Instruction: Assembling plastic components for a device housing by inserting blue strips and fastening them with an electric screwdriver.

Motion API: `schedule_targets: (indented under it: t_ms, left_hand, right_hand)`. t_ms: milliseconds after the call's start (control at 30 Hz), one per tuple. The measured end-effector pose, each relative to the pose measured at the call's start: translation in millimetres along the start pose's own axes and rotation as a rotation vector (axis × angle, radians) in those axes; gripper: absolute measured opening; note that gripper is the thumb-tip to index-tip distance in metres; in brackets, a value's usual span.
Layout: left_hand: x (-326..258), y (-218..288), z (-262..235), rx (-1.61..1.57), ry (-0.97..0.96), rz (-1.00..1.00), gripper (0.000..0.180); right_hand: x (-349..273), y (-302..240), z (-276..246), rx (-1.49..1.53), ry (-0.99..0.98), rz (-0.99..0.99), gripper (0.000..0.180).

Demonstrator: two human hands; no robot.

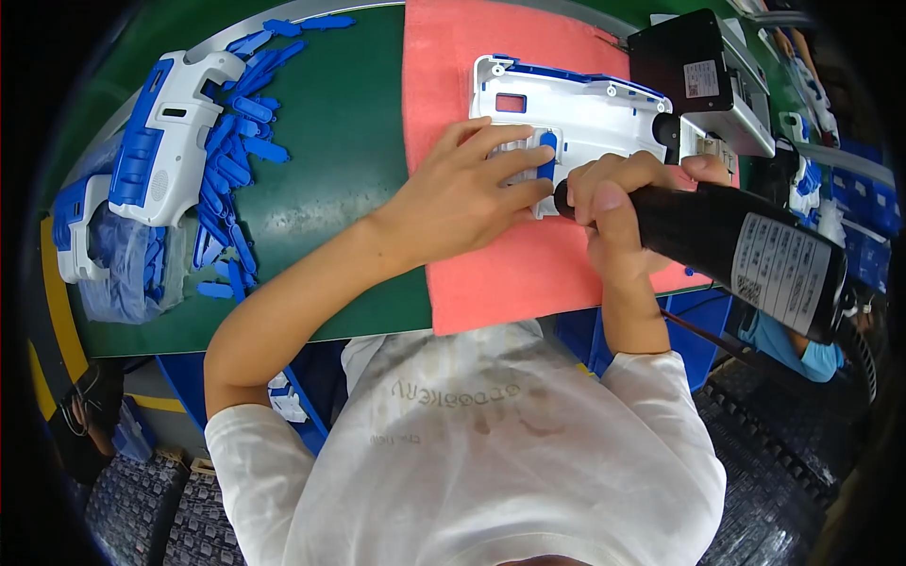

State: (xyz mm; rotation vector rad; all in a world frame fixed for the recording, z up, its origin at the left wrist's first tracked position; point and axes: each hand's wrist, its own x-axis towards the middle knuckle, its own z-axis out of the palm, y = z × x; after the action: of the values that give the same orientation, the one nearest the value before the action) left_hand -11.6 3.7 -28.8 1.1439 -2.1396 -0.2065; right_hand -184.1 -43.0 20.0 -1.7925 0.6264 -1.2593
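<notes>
A white plastic housing half with blue edging [604,123] lies on the pink mat, its hollow inside facing up. Across it reaches my left hand [472,189], fingers spread, with fingertips against a small blue plastic strip [547,156] seated inside the housing. My left thumb is hidden. My right hand [618,193] is wrapped round the front part of a black electric screwdriver [727,241], which lies nearly level and bears a white label. Its dark tip end points left, close to the blue strip and my left fingertips; the contact point is hidden.
Many loose blue strips [226,170] lie at the left on the green table [330,170]. Beside them are a white-and-blue housing [165,141], another one, and a clear plastic bag [123,283]. A black-and-silver box device [684,75] stands at the back right of the pink mat [491,292].
</notes>
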Motion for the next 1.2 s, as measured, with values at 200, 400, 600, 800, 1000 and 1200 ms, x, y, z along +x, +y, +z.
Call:
schedule_targets:
  t_ms: [200, 400, 600, 800, 1000, 1200]
  left_hand:
    - [-0.7, 0.9, 1.9, -0.008, 0.065, 0.001, 0.019]
    - [-3.3, -2.8, -0.5, -0.052, 0.027, -0.016, 0.028]
    - [-0.3, -5.6, -2.2, -0.065, 0.036, -0.024, 0.032]
    - [0.6, -7.0, -6.9, -0.088, -0.004, -0.018, 0.031]
    - [3.8, -5.7, -8.1, -0.054, -0.053, -0.029, 0.028]
    - [3.0, -3.1, -5.6, -0.231, 0.033, -0.149, 0.065]
  right_hand:
    - [-5.8, 13.4, -3.7, -0.037, -0.056, -0.021, 0.019]
    - [5.4, -7.5, 3.3, 0.199, 0.034, -0.029, 0.014]
    - [16.7, -11.8, 9.9, 0.29, 0.183, -0.054, 0.038]
    - [21.8, -4.3, -1.0, 0.323, 0.178, -0.123, 0.06]
    - [21.9, -5.4, -17.7, -0.001, 0.089, -0.112, 0.057]
    - [26.8, -52.2, -86.8, 0.241, 0.309, -0.131, 0.015]
